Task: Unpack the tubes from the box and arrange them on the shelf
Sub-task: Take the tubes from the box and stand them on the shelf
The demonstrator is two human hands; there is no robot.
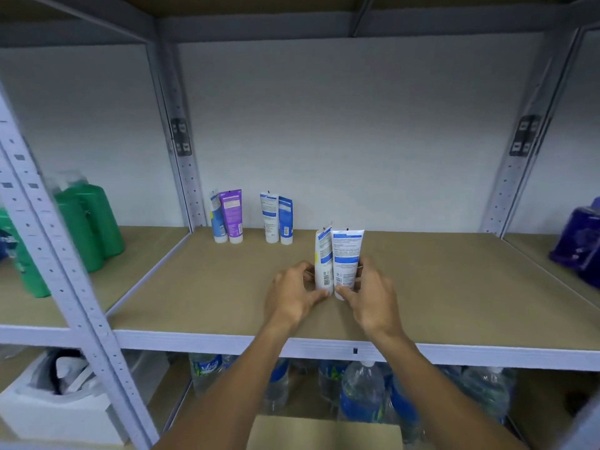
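Two white tubes with blue labels stand cap-down, side by side, on the brown shelf board [438,287]. My left hand [293,295] grips the left white tube [324,259] near its cap. My right hand [371,295] grips the right white tube [346,254] the same way. Further back stand two pairs of tubes: a light blue tube [218,219] beside a purple tube [232,216], and a white tube [270,217] beside a blue tube [285,220]. The cardboard box [324,431] shows at the bottom edge.
Green bottles [87,228] stand in the left bay and dark purple packs [581,241] in the right bay. Perforated grey uprights [65,264] frame the bays. Water bottles [362,391] fill the shelf below, with a white foam piece [55,414] at lower left.
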